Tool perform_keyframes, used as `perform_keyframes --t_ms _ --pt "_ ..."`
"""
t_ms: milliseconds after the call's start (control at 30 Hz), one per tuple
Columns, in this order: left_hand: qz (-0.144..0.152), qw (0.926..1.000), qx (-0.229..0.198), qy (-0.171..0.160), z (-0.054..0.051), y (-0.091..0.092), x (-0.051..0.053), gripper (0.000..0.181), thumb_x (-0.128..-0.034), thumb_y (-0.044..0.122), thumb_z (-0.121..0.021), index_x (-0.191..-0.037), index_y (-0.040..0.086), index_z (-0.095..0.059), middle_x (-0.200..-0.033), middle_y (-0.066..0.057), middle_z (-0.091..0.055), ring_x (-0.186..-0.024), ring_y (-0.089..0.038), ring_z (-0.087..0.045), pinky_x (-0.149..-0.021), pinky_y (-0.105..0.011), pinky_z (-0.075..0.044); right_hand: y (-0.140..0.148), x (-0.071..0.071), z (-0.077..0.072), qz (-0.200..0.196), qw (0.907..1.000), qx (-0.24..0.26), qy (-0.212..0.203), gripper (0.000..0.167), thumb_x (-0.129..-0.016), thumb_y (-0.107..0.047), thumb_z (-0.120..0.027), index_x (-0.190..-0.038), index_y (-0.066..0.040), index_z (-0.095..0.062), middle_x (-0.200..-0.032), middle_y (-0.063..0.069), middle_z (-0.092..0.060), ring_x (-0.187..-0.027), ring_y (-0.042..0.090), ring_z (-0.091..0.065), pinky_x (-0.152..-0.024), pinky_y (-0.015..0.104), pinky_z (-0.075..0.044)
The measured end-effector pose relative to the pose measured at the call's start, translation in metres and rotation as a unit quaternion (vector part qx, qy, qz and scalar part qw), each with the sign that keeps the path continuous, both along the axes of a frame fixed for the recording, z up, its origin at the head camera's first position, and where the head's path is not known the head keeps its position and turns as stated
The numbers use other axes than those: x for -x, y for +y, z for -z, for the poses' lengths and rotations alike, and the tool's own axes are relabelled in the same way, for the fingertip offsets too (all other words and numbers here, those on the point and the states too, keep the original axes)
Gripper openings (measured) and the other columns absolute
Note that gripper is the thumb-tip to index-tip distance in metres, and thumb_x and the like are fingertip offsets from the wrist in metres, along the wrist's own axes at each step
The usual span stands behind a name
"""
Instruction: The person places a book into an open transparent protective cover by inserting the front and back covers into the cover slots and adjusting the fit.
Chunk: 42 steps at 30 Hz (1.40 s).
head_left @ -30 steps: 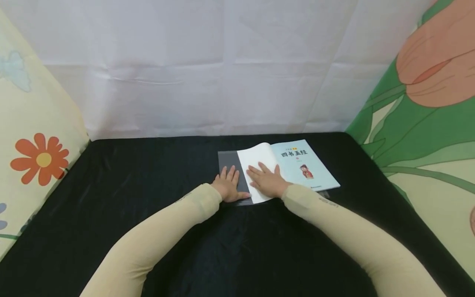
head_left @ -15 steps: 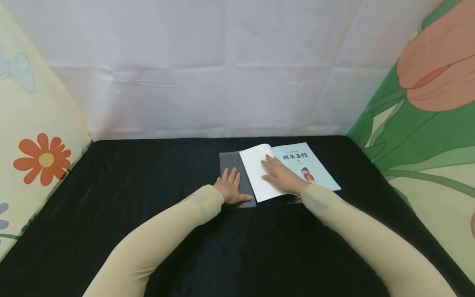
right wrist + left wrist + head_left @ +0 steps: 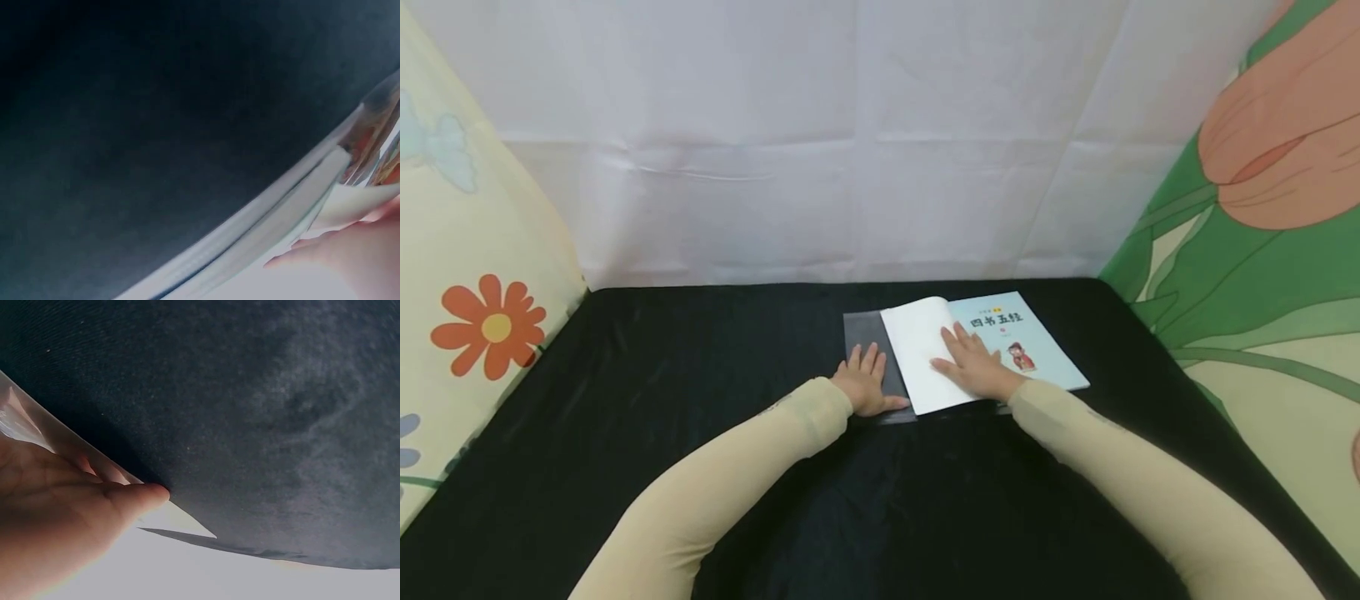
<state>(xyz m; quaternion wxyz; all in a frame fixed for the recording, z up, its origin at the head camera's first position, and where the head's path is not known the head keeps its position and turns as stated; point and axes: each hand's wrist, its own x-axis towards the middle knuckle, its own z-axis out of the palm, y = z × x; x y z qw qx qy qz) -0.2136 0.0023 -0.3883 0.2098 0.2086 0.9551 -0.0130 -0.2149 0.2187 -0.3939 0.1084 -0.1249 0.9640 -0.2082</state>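
Observation:
A book with a pale blue title page (image 3: 1048, 350) lies on the black cloth, its white leaf (image 3: 917, 367) turned over to the left. From under that leaf a clear plastic sheet (image 3: 859, 327) sticks out at the left. My left hand (image 3: 862, 385) rests on the plastic with fingers spread, the thumb near the leaf's edge. With fingers spread too, my right hand (image 3: 976, 367) presses on the white leaf beside the fold. In the left wrist view my left hand (image 3: 69, 519) lies along the plastic's edge. The right wrist view shows the book's page edges (image 3: 262, 231) next to my right hand (image 3: 350, 256).
Black cloth (image 3: 700, 350) covers the table. A white curtain (image 3: 775, 167) hangs behind it. Printed panels with a red flower (image 3: 496, 327) at the left and a large pink tulip (image 3: 1285, 142) at the right stand along the sides.
My right hand has slid to the right across the white leaf, from near its left edge to the fold. My left hand has stayed on the plastic.

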Motion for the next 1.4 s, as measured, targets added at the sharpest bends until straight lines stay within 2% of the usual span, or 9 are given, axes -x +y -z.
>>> perform_keyframes --t_ms 333,667,1100,1400 --pt "0.004 1.0000 -0.003 -0.005 -0.002 -0.001 -0.002 0.088 -0.0945 0.067 -0.037 -0.157 0.010 -0.012 -0.163 -0.007 -0.003 -0.148 -0.030 -0.001 -0.116 -0.042 -0.017 -0.006 0.000 0.002 0.005 0.9987 -0.050 -0.004 0.073 -0.103 -0.041 -0.042 -0.153 0.003 -0.012 -0.158 0.028 0.002 -0.139 0.057 -0.003 -0.100 0.078 -0.006" --pt "0.009 0.9998 -0.014 -0.006 -0.006 -0.003 -0.003 0.089 -0.0944 0.067 -0.039 -0.157 0.009 -0.012 -0.163 -0.008 -0.002 -0.148 -0.031 -0.002 -0.116 -0.043 -0.018 -0.011 0.001 -0.003 0.013 0.9981 -0.059 -0.015 0.074 -0.102 -0.037 -0.046 -0.153 0.004 -0.013 -0.157 0.030 0.002 -0.138 0.059 -0.004 -0.100 0.078 -0.010" --pt "0.009 0.9999 -0.013 -0.005 -0.003 -0.002 -0.001 0.088 -0.0945 0.067 -0.038 -0.157 0.009 -0.012 -0.163 -0.007 -0.002 -0.148 -0.031 -0.001 -0.116 -0.042 -0.018 -0.015 0.002 -0.005 0.030 0.9969 -0.067 -0.026 0.074 -0.102 -0.035 -0.048 -0.154 0.003 -0.012 -0.158 0.028 0.003 -0.138 0.058 -0.003 -0.099 0.078 -0.010" --pt "0.003 0.9996 0.002 -0.028 0.002 0.001 0.005 0.091 -0.0939 0.068 -0.037 -0.157 0.009 -0.007 -0.163 -0.007 0.003 -0.148 -0.030 0.004 -0.117 -0.043 -0.014 -0.023 0.002 -0.012 0.045 0.9957 -0.066 -0.046 0.071 -0.101 -0.029 -0.050 -0.156 -0.007 -0.011 -0.156 0.032 0.007 -0.137 0.059 -0.006 -0.099 0.077 -0.014"
